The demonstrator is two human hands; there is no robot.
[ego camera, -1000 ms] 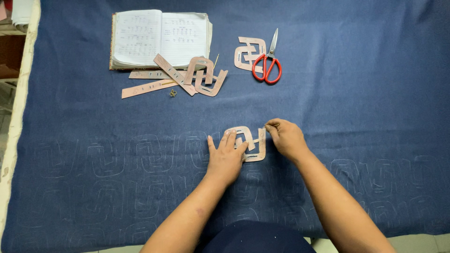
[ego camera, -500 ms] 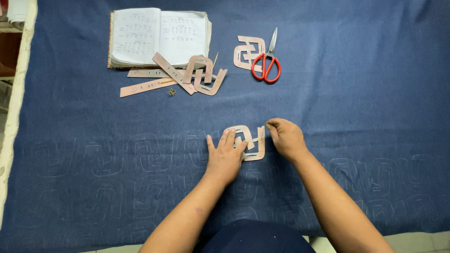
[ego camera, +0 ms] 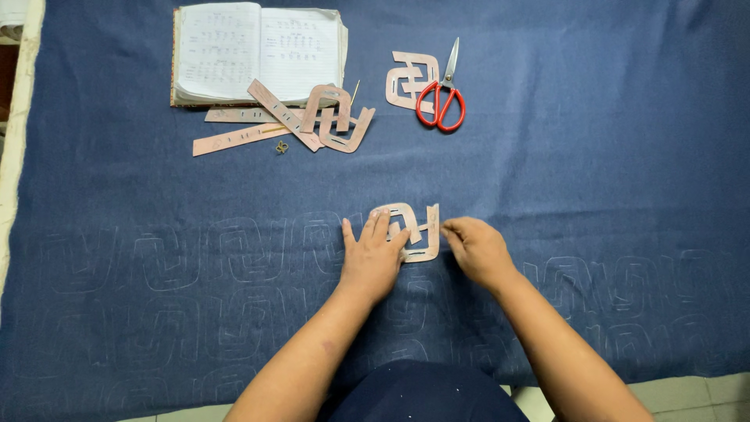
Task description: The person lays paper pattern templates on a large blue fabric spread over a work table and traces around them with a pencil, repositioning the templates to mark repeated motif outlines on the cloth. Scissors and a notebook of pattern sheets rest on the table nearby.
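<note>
Blue denim cloth with faint chalk outlines covers the bench. Left hand lies flat, released, partly hiding a pink cardboard stencil; right hand is pinched, its contents too small to tell.

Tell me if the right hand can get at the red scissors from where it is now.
Probably yes. The right hand rests at the edge of the pink template, and the red scissors lie farther up the blue cloth with only bare fabric between. They lie on another pink cutout, handles toward the person.
</note>
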